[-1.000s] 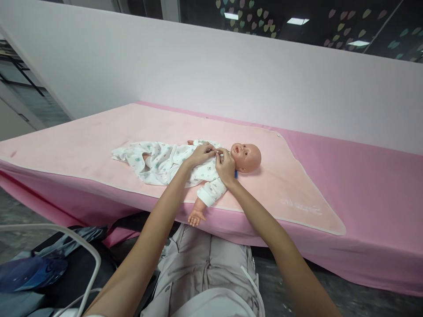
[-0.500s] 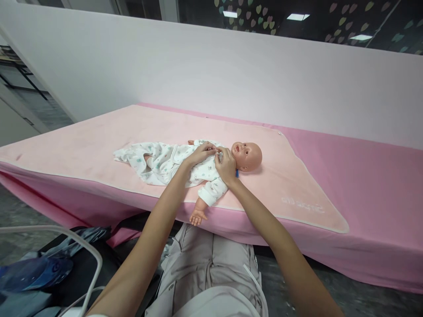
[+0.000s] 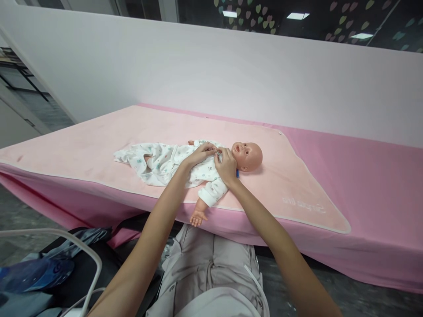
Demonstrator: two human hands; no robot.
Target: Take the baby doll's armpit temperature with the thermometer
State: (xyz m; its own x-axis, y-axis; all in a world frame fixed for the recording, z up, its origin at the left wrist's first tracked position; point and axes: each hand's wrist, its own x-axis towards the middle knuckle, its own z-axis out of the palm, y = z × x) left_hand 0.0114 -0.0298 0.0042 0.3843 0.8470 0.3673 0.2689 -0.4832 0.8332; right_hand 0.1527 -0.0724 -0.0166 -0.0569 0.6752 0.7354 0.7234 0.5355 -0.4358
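Observation:
A baby doll (image 3: 250, 156) lies on its back on a light pink mat (image 3: 99, 132), its head to the right. It wears a white printed outfit (image 3: 161, 163); one bare doll hand (image 3: 198, 217) hangs over the mat's front edge. My left hand (image 3: 202, 154) rests on the doll's chest, its fingertips pinching the outfit near the neck. Facing it, my right hand (image 3: 226, 165) pinches the same part of the outfit just below the doll's chin. The fingertips of both hands nearly meet, and the small bit of cloth between them is mostly hidden.
Darker pink cloth (image 3: 380, 193) covers the bed to the right. Behind it rises a white partition (image 3: 231, 75). At the lower left are a blue plastic bottle (image 3: 39, 273), a dark bag and a white curved tube (image 3: 95, 259).

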